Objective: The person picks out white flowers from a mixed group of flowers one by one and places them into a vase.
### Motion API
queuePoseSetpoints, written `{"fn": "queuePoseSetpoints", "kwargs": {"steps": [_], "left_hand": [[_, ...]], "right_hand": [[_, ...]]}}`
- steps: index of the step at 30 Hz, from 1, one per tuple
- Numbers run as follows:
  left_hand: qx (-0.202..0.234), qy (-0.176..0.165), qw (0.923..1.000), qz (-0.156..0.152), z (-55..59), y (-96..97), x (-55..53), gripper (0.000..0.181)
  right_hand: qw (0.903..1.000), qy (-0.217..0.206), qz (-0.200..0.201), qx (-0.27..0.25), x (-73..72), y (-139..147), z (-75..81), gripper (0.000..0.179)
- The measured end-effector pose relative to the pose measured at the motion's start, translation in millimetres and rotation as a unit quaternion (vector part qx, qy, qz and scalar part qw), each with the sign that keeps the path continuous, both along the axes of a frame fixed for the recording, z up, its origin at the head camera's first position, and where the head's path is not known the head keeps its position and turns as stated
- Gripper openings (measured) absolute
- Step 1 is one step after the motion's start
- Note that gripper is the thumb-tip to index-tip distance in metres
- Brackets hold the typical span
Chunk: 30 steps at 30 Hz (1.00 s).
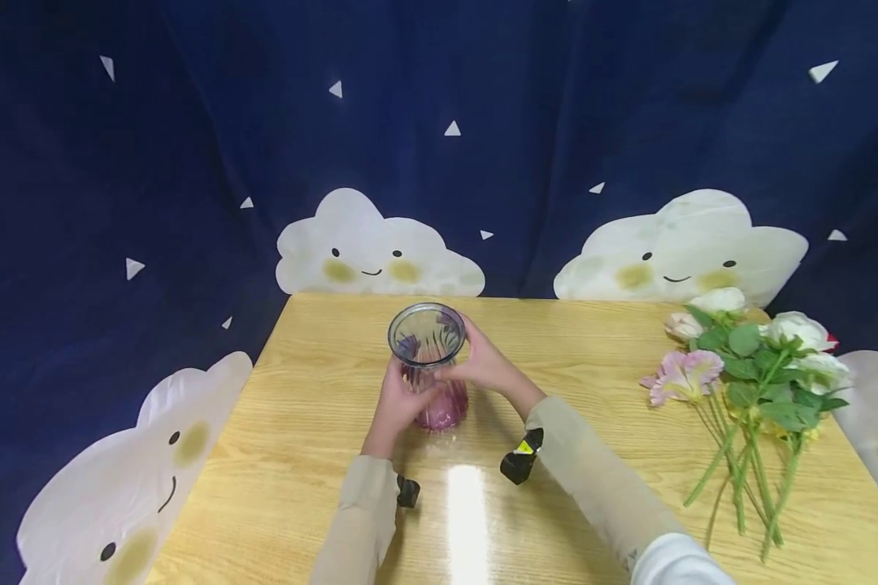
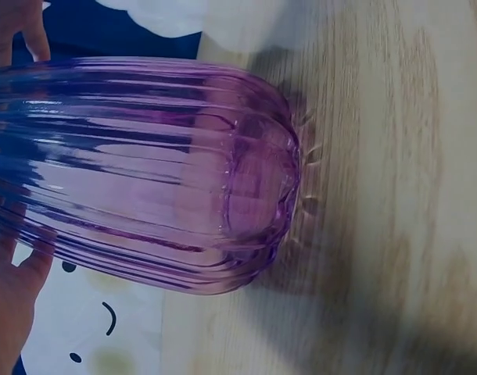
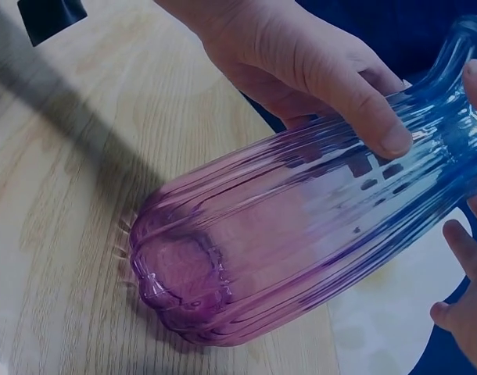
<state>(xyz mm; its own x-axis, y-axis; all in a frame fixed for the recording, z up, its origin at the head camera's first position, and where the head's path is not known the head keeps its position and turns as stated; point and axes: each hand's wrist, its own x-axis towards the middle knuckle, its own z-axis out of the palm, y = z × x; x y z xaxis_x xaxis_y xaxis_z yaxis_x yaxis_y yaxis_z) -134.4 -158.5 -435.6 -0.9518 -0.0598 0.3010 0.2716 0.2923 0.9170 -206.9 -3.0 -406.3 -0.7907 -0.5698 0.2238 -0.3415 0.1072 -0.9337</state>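
Vase [image 1: 442,406]: middle of the head view, between my two hands. Ribbed glass, blue at the mouth, pink-purple at the base.
Left hand [image 1: 401,396]: curled round the vase's left side below the rim, thumb across the near face. Has hold of the vase, nothing else.
Right hand [image 1: 487,366]: curled round the right side, set a bit higher in the frame, fingers up by the rim, thumb on the near face. Same hold, about as wide as the glass.
Nearer hand: neither; vase touches both, directly between them.
Long axis: mouth up toward the head camera, base down, so roughly upright. Can't rule out a slight lean.
Base vs wood: ribbed foot at the tabletop [image 1: 322,366] or just above it; can't tell which, even from the wrist views.
Edges: far table edge runs just above the mouth in the frame; left edge slants down the left side, well apart from my left hand.
Room: a stretch of wood between the vase and the flowers [image 1: 749,382] at right of frame; more wood below the base, with my forearms over it.
Flowers: blooms upper right, stems toward lower right. Right hand is the closer one, well apart.
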Motion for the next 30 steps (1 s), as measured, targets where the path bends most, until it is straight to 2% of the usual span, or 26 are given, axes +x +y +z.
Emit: {"fn": "queuePoseSetpoints", "kwargs": {"steps": [1,5,8,10,14,18,21,25,28,30], "left_hand": [[-0.004,0.006,1.0000,0.003,-0.4,0.4,0.0,0.074],[-0.009,0.000,0.9997,0.025,-17.3,-1.6,-4.2,0.073],[-0.015,-0.015,0.9992,0.035,-31.3,-4.8,-8.8,0.073],[-0.028,-0.016,0.9988,0.037,-32.7,-6.7,-10.3,0.071],[-0.055,-0.006,0.9977,0.039,-26.9,-13.5,-12.4,0.067],[-0.063,-0.013,0.9977,0.022,-16.7,-20.9,-13.1,0.066],[-0.061,-0.027,0.9978,0.000,-10.3,-25.2,-14.6,0.065],[-0.058,-0.051,0.9969,-0.019,-6.4,-28.8,-17.3,0.067],[-0.058,-0.065,0.9960,-0.021,-4.2,-29.9,-18.3,0.068],[-0.059,-0.070,0.9957,-0.018,-3.3,-30.4,-18.5,0.068]], "right_hand": [[1.0000,-0.001,0.004,-0.005,1.7,0,4.1,0.091],[0.9996,-0.003,0.018,-0.020,7.4,0,16.2,0.088],[0.9993,0.000,0.025,-0.027,3.1,-1,10.6,0.088],[0.9995,0.006,0.023,-0.023,-1.5,-1,3.2,0.089],[0.9993,0.015,0.026,-0.021,-8.6,-4,-10.2,0.090],[0.9993,0.008,0.029,-0.023,-8.6,-4,-12.5,0.090],[0.9995,-0.001,0.026,-0.016,-7.1,-3,-10.1,0.089],[0.9994,-0.019,0.026,-0.013,-0.4,-1,2.1,0.087],[0.9993,-0.025,0.027,-0.007,4.5,1,9.9,0.084],[0.9994,-0.021,0.027,-0.001,4.9,2,9.5,0.081]]}}
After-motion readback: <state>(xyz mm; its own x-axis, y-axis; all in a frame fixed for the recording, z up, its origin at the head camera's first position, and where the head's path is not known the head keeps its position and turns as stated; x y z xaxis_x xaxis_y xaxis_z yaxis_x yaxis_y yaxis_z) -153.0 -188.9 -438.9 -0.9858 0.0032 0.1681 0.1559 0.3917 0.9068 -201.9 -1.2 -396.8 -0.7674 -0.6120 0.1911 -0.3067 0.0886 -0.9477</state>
